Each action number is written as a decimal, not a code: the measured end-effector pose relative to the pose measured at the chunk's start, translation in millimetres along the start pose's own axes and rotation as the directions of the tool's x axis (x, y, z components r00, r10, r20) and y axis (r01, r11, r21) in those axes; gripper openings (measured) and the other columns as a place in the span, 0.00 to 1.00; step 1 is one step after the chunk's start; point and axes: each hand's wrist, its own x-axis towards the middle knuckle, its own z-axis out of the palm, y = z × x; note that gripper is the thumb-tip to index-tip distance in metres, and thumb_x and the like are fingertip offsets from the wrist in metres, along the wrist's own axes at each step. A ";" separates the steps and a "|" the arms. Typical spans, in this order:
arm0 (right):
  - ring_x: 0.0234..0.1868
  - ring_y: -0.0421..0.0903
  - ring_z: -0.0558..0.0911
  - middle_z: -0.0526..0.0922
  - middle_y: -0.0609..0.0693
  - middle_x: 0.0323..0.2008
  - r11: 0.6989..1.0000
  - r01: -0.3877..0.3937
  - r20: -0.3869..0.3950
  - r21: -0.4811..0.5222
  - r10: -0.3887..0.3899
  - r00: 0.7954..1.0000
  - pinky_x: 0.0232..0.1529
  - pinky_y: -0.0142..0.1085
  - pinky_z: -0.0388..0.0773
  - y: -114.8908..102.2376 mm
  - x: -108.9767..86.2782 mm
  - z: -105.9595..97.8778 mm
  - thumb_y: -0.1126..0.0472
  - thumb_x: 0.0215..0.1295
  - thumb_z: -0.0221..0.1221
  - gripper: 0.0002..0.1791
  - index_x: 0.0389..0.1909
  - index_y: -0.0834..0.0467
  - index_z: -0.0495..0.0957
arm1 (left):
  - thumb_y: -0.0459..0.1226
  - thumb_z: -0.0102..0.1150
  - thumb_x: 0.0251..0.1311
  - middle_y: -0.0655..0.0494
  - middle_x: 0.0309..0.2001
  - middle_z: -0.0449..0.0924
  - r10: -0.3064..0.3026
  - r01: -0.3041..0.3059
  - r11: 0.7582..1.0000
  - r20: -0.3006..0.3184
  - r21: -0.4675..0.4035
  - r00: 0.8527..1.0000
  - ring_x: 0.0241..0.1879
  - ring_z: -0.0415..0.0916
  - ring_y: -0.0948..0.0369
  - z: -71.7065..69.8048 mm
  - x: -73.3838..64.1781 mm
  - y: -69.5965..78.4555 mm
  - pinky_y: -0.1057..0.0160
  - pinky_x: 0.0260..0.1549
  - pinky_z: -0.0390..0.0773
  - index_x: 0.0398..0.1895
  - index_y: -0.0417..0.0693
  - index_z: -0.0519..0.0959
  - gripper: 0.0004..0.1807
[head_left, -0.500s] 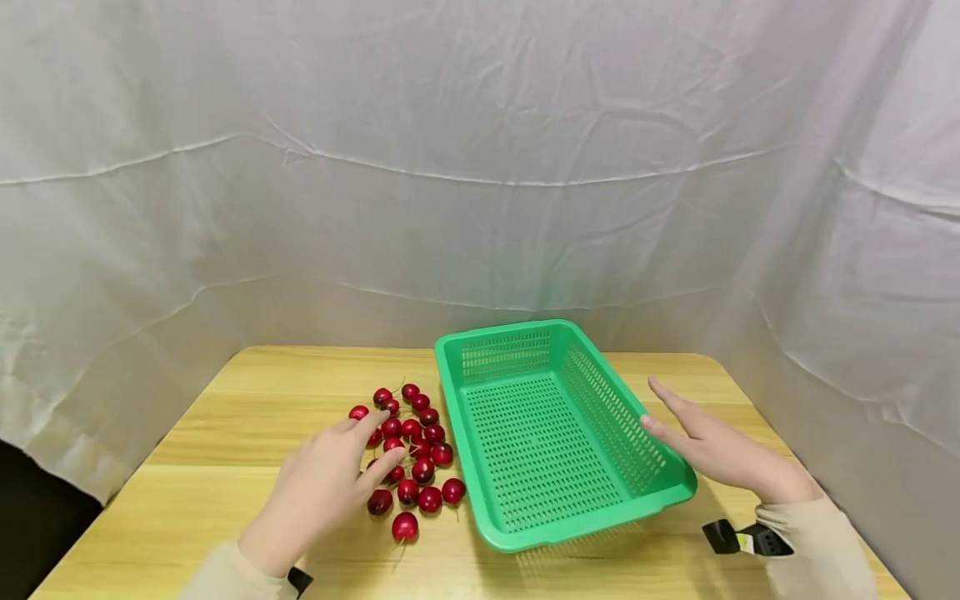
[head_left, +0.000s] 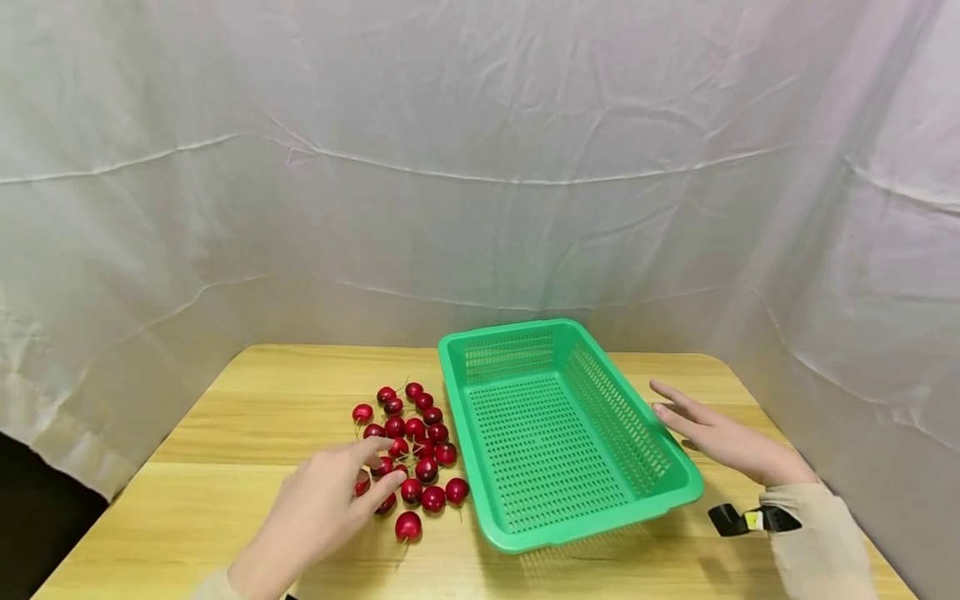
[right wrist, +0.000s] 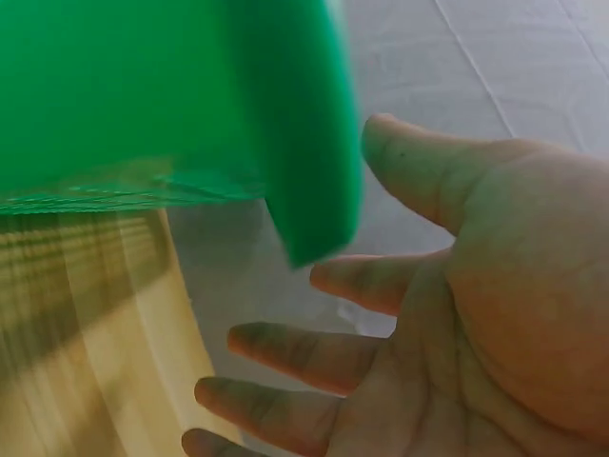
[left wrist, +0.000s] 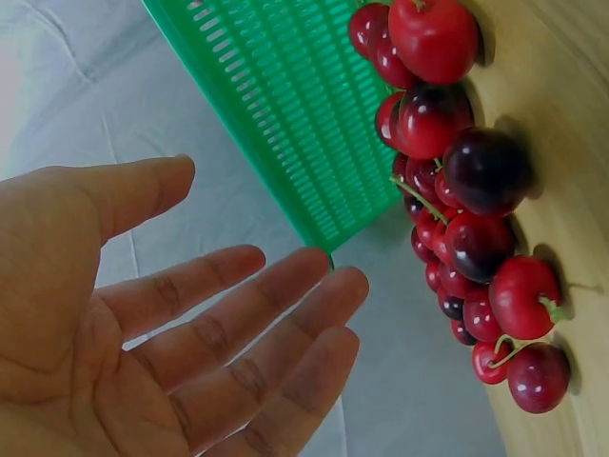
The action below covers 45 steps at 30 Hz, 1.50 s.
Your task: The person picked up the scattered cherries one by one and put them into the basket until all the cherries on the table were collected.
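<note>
Several dark red cherries (head_left: 427, 469), some with green stems, lie in a loose cluster left of a green plastic basket (head_left: 588, 527). Over the near left side of that cluster hovers my left hand (head_left: 318, 496), thumb and fingers spread apart. In the left wrist view its palm faces the cherries (left wrist: 487, 246) with nothing between the fingers. My right hand (head_left: 731, 442) is at the basket's right side, fingers extended. The right wrist view shows the basket's rim (right wrist: 309, 143) close to the thumb, with the right hand's fingers (right wrist: 304, 357) loosely spread below it.
A light wooden table (head_left: 262, 400) bears the basket and the cherries. White cloth (head_left: 480, 233) hangs behind the table and along its sides. A black strap (head_left: 753, 520) is at the right wrist.
My left hand has drawn back slightly toward the near left, uncovering more cherries. My right hand has shifted slightly to the right. The basket appears a little farther right in the head view.
</note>
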 end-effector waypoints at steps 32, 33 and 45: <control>0.57 0.44 0.87 0.79 0.47 0.63 0.876 0.021 0.116 0.481 -0.088 0.989 0.58 0.41 0.86 42.9 41.4 7.6 0.48 0.89 0.43 0.42 0.87 0.61 0.33 | 0.52 0.72 0.67 0.74 0.42 0.90 -0.039 0.040 0.992 0.014 -0.117 0.999 0.37 0.86 0.71 1.0 -27.8 -6.6 0.65 0.38 0.84 0.56 0.64 0.87 0.17; 0.57 0.45 0.87 0.80 0.46 0.62 0.869 0.015 0.124 0.495 -0.088 0.988 0.58 0.42 0.86 43.2 42.6 8.4 0.48 0.89 0.42 0.42 0.87 0.62 0.33 | 0.52 0.72 0.67 0.73 0.43 0.90 -0.045 0.047 0.992 0.015 -0.118 0.999 0.38 0.86 0.71 1.0 -28.4 -7.0 0.65 0.38 0.85 0.56 0.63 0.87 0.17; 0.50 0.50 0.89 0.83 0.55 0.56 0.831 -0.047 0.173 0.555 -0.060 0.983 0.51 0.49 0.90 43.9 49.8 19.4 0.44 0.87 0.37 0.42 0.87 0.55 0.29 | 0.52 0.71 0.68 0.69 0.42 0.90 -0.089 0.089 0.991 0.006 -0.099 0.996 0.39 0.87 0.68 -5.4 -28.8 -12.4 0.60 0.40 0.86 0.57 0.63 0.87 0.17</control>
